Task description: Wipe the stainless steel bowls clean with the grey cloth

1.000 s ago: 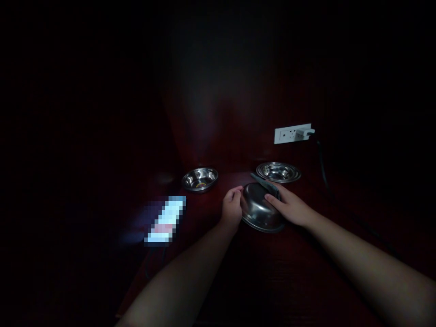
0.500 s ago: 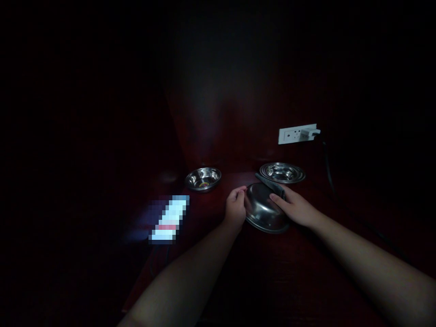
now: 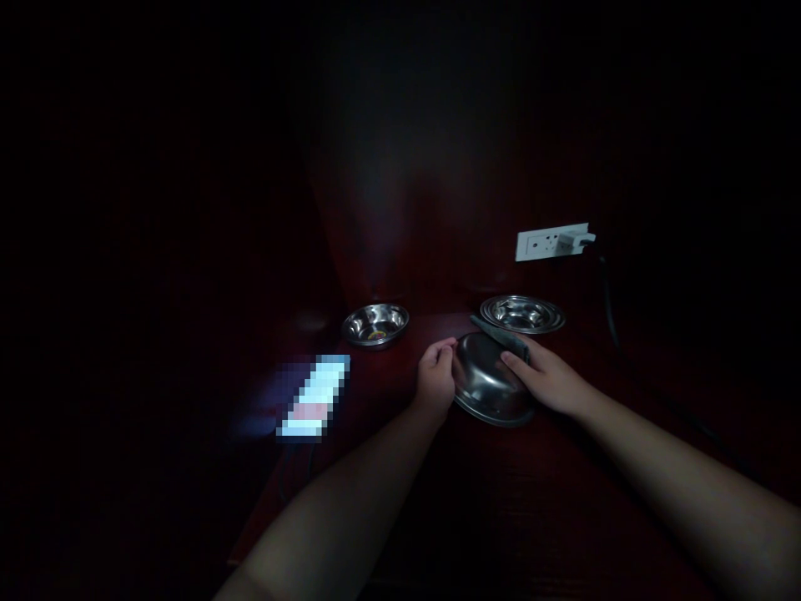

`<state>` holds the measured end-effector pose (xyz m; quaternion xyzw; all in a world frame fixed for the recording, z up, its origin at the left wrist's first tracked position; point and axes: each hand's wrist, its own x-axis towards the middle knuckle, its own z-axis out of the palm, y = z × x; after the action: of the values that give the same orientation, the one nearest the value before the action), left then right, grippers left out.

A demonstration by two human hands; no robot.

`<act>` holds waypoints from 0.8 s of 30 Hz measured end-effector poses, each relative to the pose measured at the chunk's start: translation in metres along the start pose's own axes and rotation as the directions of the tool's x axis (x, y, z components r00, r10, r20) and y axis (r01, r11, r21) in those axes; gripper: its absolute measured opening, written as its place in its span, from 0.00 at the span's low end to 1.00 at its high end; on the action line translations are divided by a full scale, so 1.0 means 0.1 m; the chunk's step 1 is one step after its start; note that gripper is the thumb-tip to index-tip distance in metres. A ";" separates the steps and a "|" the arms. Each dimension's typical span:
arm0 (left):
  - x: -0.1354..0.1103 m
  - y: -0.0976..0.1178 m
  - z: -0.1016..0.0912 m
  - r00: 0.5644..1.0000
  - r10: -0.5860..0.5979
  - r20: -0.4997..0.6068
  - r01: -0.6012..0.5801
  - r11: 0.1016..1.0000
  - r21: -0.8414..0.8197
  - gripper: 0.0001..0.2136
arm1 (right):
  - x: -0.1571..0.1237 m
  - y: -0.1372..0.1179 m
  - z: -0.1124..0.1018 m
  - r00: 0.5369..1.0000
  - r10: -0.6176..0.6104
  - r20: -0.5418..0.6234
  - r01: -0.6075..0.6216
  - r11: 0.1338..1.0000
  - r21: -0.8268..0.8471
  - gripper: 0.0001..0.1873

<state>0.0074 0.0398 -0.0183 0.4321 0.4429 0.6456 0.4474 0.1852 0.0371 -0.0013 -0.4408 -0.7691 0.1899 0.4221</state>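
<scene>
Head view, dim: the left hand [image 3: 435,380] is clenched on the 9 o'clock rim of a tilted steel bowl [image 3: 488,386] mid-desk [image 3: 501,501]. The right hand [image 3: 549,381], at its 3 o'clock, pinches a grey cloth [image 3: 499,335] against it. A small bowl [image 3: 375,323] sits at 10 o'clock, a bowl stack [image 3: 522,313] at 1 o'clock and a lit phone [image 3: 313,397] at 9 o'clock.

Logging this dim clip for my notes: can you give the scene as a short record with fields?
Light: very dim
Left hand: grips the rim of the steel bowl, which is tilted on the table
Right hand: presses a grey cloth against the bowl's outside
Elsewhere: small bowl at left, bowl stack behind, lit phone, wall socket with a plug in it
</scene>
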 end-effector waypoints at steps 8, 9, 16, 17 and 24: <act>0.00 0.01 0.01 1.000 0.006 0.001 -0.006 1.000 0.007 0.11 | 0.00 -0.01 -0.02 1.000 -0.027 -0.006 0.027 0.999 -0.036 0.23; 0.00 0.01 0.01 1.000 0.003 0.000 -0.003 1.000 0.004 0.11 | 0.00 -0.02 -0.03 1.000 -0.024 -0.005 0.023 0.999 -0.033 0.23; -0.01 0.02 0.01 1.000 -0.009 -0.005 0.009 1.000 -0.005 0.10 | -0.03 -0.10 -0.06 0.997 -0.072 0.002 0.072 0.997 -0.008 0.23; -0.01 0.02 0.01 1.000 -0.010 -0.005 0.010 1.000 -0.002 0.10 | -0.03 -0.10 -0.07 0.997 -0.073 0.004 0.073 0.997 -0.004 0.23; -0.01 0.00 0.01 1.000 -0.005 -0.001 0.005 0.999 -0.037 0.10 | -0.03 -0.15 -0.07 0.997 -0.075 0.018 0.075 0.997 0.004 0.22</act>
<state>0.0085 0.0392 -0.0177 0.4224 0.4320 0.6529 0.4568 0.1844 0.0260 0.0110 -0.4090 -0.7886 0.1791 0.4228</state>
